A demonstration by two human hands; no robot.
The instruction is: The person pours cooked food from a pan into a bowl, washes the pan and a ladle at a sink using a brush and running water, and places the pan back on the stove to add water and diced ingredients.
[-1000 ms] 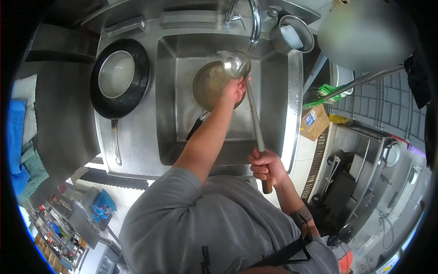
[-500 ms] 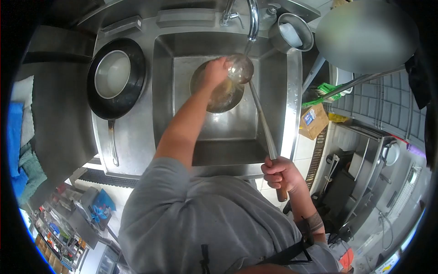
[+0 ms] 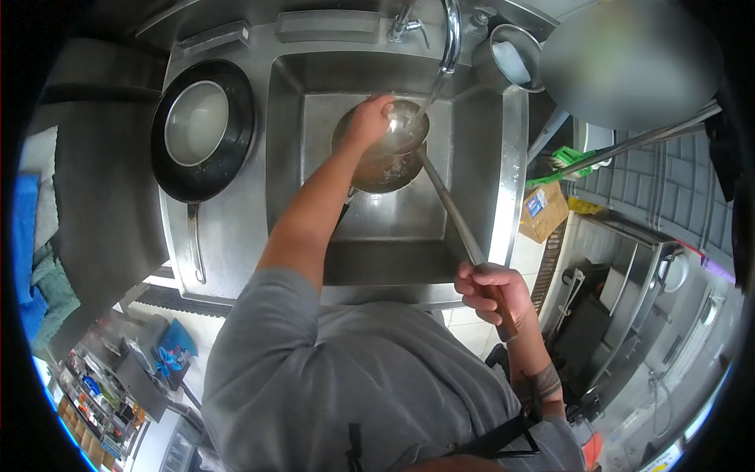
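Observation:
A long-handled ladle slants across the sink [image 3: 393, 263], its metal bowl [image 3: 409, 130] under the faucet [image 3: 451, 47]. Water runs from the spout onto the bowl. At the wooden end of the handle [image 3: 454, 211], my right hand [image 3: 495, 297] is closed around it, with its fingers a little loose. Fingers of my left hand [image 3: 370, 122] are closed at the left rim of the ladle bowl; its fingertips are partly hidden there. Below both lies a round pan [image 3: 385, 175] with a dark handle, partly covered by the ladle and my left hand.
On the left counter sits a black frying pan [image 3: 240, 141] with a white bowl [image 3: 197, 123] inside. A metal pot [image 3: 487, 67] holding something white stands at the back right corner, near a soap bottle [image 3: 477, 23]. A cardboard box [image 3: 544, 212] is beyond the sink's right edge.
The ladle bowl has tilted and shifted slightly left and down, with my left hand still at its rim. My right hand's grip has loosened a little. The dark pan handle now shows.

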